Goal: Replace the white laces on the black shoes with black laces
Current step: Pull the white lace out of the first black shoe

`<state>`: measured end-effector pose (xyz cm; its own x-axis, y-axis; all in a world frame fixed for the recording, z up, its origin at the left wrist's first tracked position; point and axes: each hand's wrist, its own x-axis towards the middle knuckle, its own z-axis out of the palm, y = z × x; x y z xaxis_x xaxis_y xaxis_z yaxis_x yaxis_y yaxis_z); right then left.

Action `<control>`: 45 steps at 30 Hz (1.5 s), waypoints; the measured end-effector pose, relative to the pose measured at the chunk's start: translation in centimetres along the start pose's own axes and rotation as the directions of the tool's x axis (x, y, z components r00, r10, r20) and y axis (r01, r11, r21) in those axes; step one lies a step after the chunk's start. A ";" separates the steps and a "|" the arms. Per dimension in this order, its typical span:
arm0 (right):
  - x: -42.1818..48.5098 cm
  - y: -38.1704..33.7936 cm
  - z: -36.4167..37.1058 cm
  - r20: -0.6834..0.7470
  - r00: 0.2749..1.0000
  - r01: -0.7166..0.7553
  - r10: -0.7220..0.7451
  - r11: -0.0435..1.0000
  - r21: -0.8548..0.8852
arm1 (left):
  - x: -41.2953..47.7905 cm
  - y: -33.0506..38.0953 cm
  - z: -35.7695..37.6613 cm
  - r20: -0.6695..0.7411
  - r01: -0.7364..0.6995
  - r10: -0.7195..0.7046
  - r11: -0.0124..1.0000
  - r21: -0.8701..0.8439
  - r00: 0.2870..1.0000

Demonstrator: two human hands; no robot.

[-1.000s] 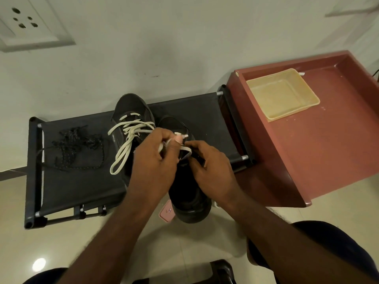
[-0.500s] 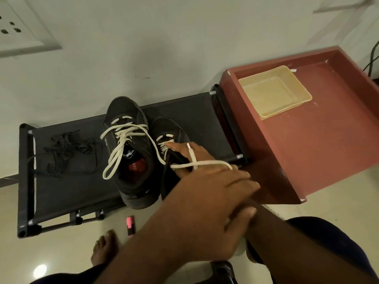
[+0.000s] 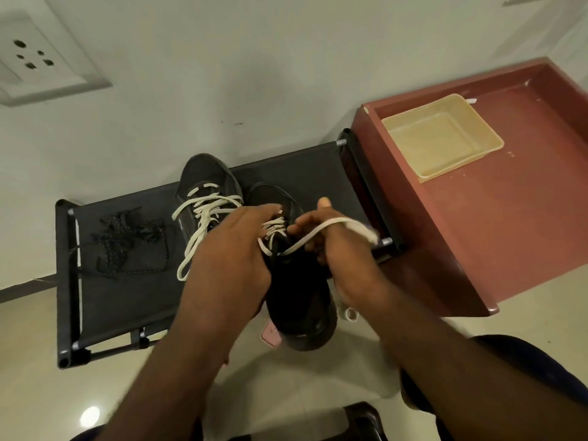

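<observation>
Two black shoes stand on a black fabric rack (image 3: 311, 173). The left shoe (image 3: 203, 176) keeps its loose white lace (image 3: 197, 240). The right shoe (image 3: 299, 300) sits nearer me, its heel past the rack's front edge. My left hand (image 3: 232, 249) grips this shoe's left side, fingertips at the eyelets. My right hand (image 3: 331, 246) pinches the shoe's white lace (image 3: 305, 241), which runs over the back of that hand to the right. The black laces (image 3: 127, 240) lie in a tangle on the rack's left part.
A red-brown table (image 3: 496, 211) stands right of the rack with a beige tray (image 3: 442, 138) on it. A pink object (image 3: 270, 335) lies on the tiled floor under the shoe's heel. A wall with a socket plate (image 3: 31, 58) is behind.
My left hand has come back from the right side to the right shoe. My right hand now holds the pulled-out white lace. The right shoe sits closer to me than half a second ago.
</observation>
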<state>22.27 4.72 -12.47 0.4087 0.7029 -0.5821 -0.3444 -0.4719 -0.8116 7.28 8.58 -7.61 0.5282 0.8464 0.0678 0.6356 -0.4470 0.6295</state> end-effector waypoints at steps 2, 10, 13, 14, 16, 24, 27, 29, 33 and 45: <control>0.2 -0.4 -0.6 -0.016 0.998 -0.053 0.055 0.990 0.134 | -0.2 -1.1 0.6 0.051 0.092 -0.094 0.995 0.045 0.994; 0.6 -0.8 -1.7 -0.081 0.995 -0.031 0.059 0.950 0.310 | 0.2 -0.9 3.0 0.121 0.160 -0.183 0.971 0.177 0.976; 0.6 -0.3 -2.0 -0.102 0.993 -0.064 0.061 0.997 -0.031 | 0.2 -0.9 3.2 0.087 0.200 -0.213 0.970 0.138 0.973; 0.4 -0.1 -2.1 -0.100 0.994 -0.047 0.036 0.992 -0.116 | 0.2 -0.9 3.3 0.076 0.204 -0.215 0.970 0.132 0.974; -0.1 0.0 -2.2 -0.106 0.986 0.093 -0.125 0.961 -0.262 | 0.2 -1.0 3.4 0.065 0.206 -0.215 0.970 0.132 0.974; -1.0 1.4 -1.6 0.472 0.812 0.583 -0.343 0.451 -0.676 | 0.5 -1.5 3.3 0.042 0.255 -0.254 0.966 -0.034 0.966; -0.5 1.4 -1.5 0.406 0.805 0.575 -0.432 0.402 -0.713 | 0.5 -1.7 3.4 0.053 0.277 -0.274 0.959 -0.061 0.960; -0.3 1.5 -1.4 0.369 0.802 0.569 -0.469 0.415 -0.710 | 0.4 -1.8 3.3 0.055 0.315 -0.311 0.945 -0.086 0.949; -0.3 1.7 -1.6 0.285 0.817 0.547 -0.501 0.519 -0.657 | 0.9 -2.2 2.9 0.077 0.404 -0.397 0.904 -0.141 0.915; 0.0 2.1 -1.2 0.360 0.803 0.573 -0.474 0.448 -0.687 | 1.1 -3.0 2.5 0.163 0.419 -0.389 0.875 -0.244 0.907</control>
<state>22.54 3.10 -14.27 0.1871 0.9802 -0.0647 0.6603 -0.1743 -0.7305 7.37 10.12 -11.35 0.3239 0.8941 -0.3093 0.6395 0.0340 0.7681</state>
